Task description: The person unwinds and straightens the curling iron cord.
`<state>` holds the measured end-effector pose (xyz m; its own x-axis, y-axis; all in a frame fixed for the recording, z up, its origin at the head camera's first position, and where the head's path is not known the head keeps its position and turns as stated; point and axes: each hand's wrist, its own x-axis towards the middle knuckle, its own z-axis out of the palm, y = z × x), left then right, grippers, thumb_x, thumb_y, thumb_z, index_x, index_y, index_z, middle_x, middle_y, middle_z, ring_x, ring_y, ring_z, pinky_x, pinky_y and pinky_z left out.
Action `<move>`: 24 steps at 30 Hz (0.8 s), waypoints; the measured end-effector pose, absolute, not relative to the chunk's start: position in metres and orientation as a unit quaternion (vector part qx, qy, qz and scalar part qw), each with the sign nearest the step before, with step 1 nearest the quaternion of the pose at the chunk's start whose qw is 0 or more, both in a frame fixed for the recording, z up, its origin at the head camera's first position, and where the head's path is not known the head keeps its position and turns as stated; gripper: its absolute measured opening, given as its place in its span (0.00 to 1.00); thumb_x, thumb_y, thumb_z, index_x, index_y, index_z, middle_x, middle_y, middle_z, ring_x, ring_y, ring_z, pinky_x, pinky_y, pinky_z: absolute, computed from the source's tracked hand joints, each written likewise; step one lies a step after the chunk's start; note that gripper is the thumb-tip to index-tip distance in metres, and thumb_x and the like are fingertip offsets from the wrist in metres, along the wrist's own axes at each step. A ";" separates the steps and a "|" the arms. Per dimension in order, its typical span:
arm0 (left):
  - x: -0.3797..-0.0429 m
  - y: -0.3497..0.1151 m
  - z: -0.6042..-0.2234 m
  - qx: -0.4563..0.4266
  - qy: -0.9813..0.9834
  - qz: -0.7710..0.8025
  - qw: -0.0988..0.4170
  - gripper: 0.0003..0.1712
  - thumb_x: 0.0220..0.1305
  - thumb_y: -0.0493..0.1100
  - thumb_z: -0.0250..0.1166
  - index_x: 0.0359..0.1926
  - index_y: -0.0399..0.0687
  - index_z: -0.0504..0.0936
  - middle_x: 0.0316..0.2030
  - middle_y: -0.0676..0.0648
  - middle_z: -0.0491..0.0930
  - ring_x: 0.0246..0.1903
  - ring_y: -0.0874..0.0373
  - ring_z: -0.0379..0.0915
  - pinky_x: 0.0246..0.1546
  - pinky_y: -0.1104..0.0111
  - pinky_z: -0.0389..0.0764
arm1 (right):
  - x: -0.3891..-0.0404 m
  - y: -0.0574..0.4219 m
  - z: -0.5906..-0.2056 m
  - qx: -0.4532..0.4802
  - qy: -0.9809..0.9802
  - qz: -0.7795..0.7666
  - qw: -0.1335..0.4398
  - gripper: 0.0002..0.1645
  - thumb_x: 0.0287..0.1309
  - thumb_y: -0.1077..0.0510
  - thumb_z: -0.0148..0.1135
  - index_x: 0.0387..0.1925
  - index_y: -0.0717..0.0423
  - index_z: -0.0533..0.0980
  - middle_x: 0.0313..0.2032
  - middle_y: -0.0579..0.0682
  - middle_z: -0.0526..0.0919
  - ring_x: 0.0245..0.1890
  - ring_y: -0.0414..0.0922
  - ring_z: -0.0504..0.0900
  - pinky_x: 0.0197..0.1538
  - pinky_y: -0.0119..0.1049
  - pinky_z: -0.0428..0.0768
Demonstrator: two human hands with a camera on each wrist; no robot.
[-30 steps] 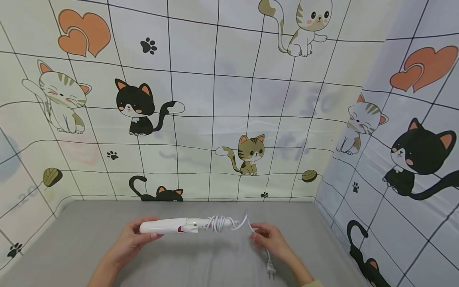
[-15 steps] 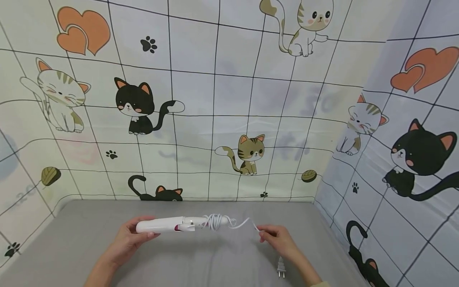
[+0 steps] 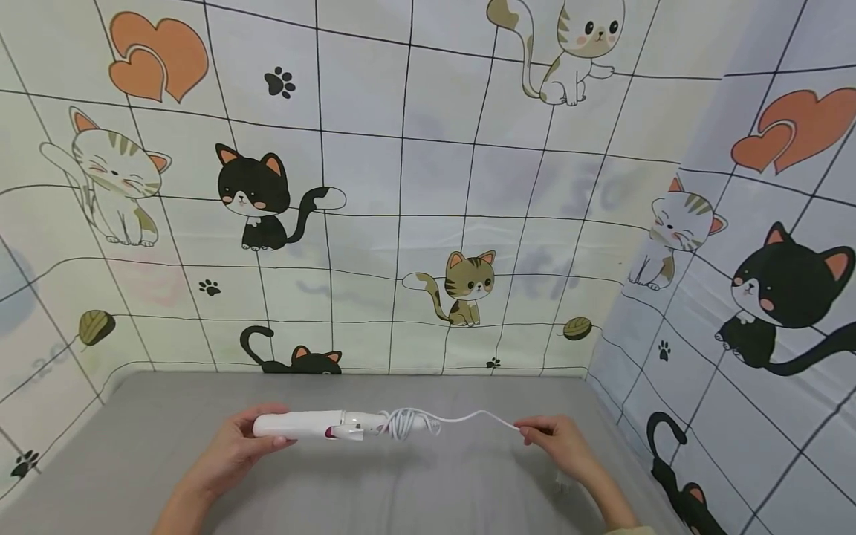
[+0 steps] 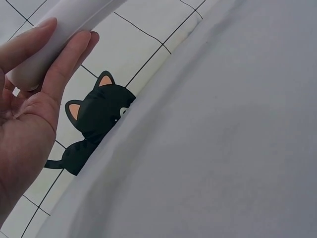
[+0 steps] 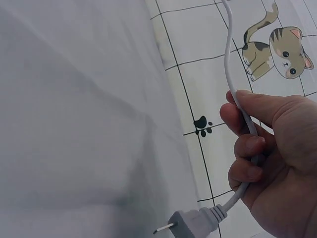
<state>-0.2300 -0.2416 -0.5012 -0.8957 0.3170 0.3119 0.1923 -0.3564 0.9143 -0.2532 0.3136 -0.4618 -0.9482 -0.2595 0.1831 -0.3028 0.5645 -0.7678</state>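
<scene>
My left hand grips the rounded end of a white curling iron, held level above the grey surface. White cord is wound in several coils round the iron's other end. From those coils a loose length of cord runs to my right hand, which pinches it between thumb and forefinger. In the right wrist view the cord passes under the curled fingers, and a two-pin plug hangs below them. The left wrist view shows thumb and fingers round the iron's smooth end.
A grey cloth-covered surface lies under both hands. Behind it stands a white backdrop with a black grid and printed cats, and a similar panel rises on the right.
My right hand has moved to the right, drawing the cord out into a longer, straighter stretch. The plug has swung right with it. The left hand and the iron have shifted only slightly.
</scene>
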 end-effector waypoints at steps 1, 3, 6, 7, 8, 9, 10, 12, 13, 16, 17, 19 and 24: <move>-0.230 -0.241 -0.502 0.228 0.569 0.789 0.041 0.26 0.61 0.16 0.59 0.58 0.33 0.80 0.51 0.48 0.82 0.49 0.55 0.83 0.55 0.56 0.84 | -0.253 0.315 -0.461 0.160 -0.886 0.435 0.028 0.13 0.66 0.61 0.67 0.46 0.66 0.86 0.31 0.58 0.87 0.31 0.37 0.79 0.31 0.28 0.74; -0.230 -0.241 -0.503 0.230 0.576 0.784 0.043 0.26 0.61 0.16 0.60 0.59 0.33 0.80 0.51 0.48 0.82 0.49 0.55 0.83 0.55 0.57 0.84 | -0.254 0.317 -0.462 0.161 -0.886 0.434 0.030 0.12 0.66 0.61 0.67 0.46 0.67 0.86 0.32 0.59 0.87 0.32 0.37 0.80 0.32 0.28 0.77; -0.229 -0.239 -0.503 0.220 0.582 0.781 0.044 0.25 0.60 0.17 0.61 0.59 0.29 0.78 0.51 0.49 0.82 0.49 0.55 0.83 0.55 0.57 0.85 | -0.256 0.318 -0.467 0.161 -0.883 0.440 0.022 0.12 0.67 0.63 0.66 0.46 0.68 0.85 0.32 0.58 0.87 0.32 0.40 0.82 0.33 0.28 0.80; -0.229 -0.239 -0.503 0.222 0.581 0.781 0.044 0.25 0.60 0.17 0.60 0.59 0.29 0.78 0.51 0.49 0.82 0.49 0.55 0.82 0.55 0.57 0.85 | -0.256 0.317 -0.469 0.158 -0.884 0.439 0.020 0.11 0.67 0.64 0.65 0.47 0.68 0.85 0.33 0.57 0.87 0.33 0.41 0.82 0.33 0.28 0.81; -0.228 -0.239 -0.503 0.218 0.583 0.782 0.043 0.25 0.60 0.17 0.61 0.59 0.30 0.78 0.51 0.49 0.82 0.49 0.56 0.82 0.55 0.57 0.85 | -0.257 0.317 -0.471 0.156 -0.885 0.438 0.018 0.12 0.67 0.64 0.65 0.47 0.68 0.85 0.34 0.57 0.87 0.33 0.43 0.83 0.33 0.29 0.82; -0.228 -0.238 -0.503 0.215 0.583 0.782 0.043 0.25 0.60 0.17 0.61 0.59 0.30 0.79 0.51 0.49 0.82 0.49 0.56 0.82 0.55 0.57 0.85 | -0.257 0.317 -0.473 0.153 -0.888 0.433 0.019 0.12 0.68 0.63 0.64 0.47 0.67 0.85 0.36 0.57 0.88 0.34 0.43 0.84 0.34 0.29 0.83; -0.228 -0.238 -0.503 0.215 0.583 0.782 0.043 0.25 0.60 0.17 0.61 0.59 0.31 0.79 0.51 0.49 0.82 0.49 0.56 0.82 0.55 0.57 0.85 | -0.258 0.316 -0.474 0.152 -0.892 0.424 0.025 0.12 0.68 0.62 0.64 0.48 0.67 0.85 0.37 0.56 0.88 0.35 0.43 0.84 0.35 0.30 0.84; -0.229 -0.238 -0.503 0.216 0.581 0.783 0.043 0.25 0.60 0.17 0.61 0.58 0.32 0.80 0.51 0.49 0.82 0.49 0.56 0.82 0.55 0.57 0.85 | -0.258 0.314 -0.475 0.155 -0.900 0.406 0.042 0.13 0.69 0.61 0.64 0.48 0.65 0.85 0.40 0.56 0.89 0.39 0.45 0.85 0.40 0.33 0.86; -0.229 -0.237 -0.502 0.217 0.581 0.783 0.043 0.25 0.60 0.17 0.61 0.58 0.33 0.80 0.51 0.49 0.82 0.49 0.56 0.82 0.55 0.57 0.85 | -0.258 0.313 -0.476 0.157 -0.902 0.398 0.053 0.13 0.69 0.60 0.64 0.49 0.65 0.85 0.43 0.56 0.89 0.42 0.46 0.86 0.43 0.34 0.87; -0.229 -0.237 -0.503 0.212 0.586 0.781 0.044 0.25 0.60 0.18 0.62 0.58 0.34 0.80 0.51 0.50 0.82 0.49 0.56 0.82 0.55 0.57 0.85 | -0.258 0.305 -0.474 0.156 -0.906 0.387 0.069 0.15 0.70 0.59 0.64 0.52 0.65 0.83 0.48 0.56 0.88 0.49 0.51 0.85 0.52 0.41 0.87; -0.229 -0.237 -0.503 0.210 0.587 0.780 0.045 0.25 0.60 0.18 0.62 0.58 0.34 0.81 0.51 0.50 0.82 0.49 0.56 0.82 0.55 0.57 0.85 | -0.258 0.302 -0.473 0.152 -0.906 0.389 0.071 0.15 0.70 0.60 0.64 0.52 0.65 0.83 0.49 0.57 0.88 0.51 0.54 0.84 0.54 0.43 0.87; -0.229 -0.237 -0.503 0.210 0.589 0.779 0.047 0.26 0.60 0.18 0.62 0.57 0.38 0.82 0.51 0.50 0.82 0.49 0.56 0.82 0.55 0.57 0.85 | -0.258 0.294 -0.470 0.138 -0.905 0.397 0.068 0.16 0.69 0.60 0.64 0.54 0.64 0.82 0.51 0.57 0.87 0.52 0.55 0.84 0.56 0.46 0.86; -0.229 -0.236 -0.502 0.215 0.589 0.778 0.053 0.26 0.61 0.18 0.62 0.57 0.42 0.83 0.52 0.51 0.81 0.49 0.57 0.81 0.55 0.57 0.85 | -0.262 0.273 -0.465 0.133 -0.896 0.419 0.063 0.18 0.69 0.59 0.66 0.57 0.61 0.82 0.53 0.57 0.86 0.52 0.52 0.84 0.55 0.44 0.86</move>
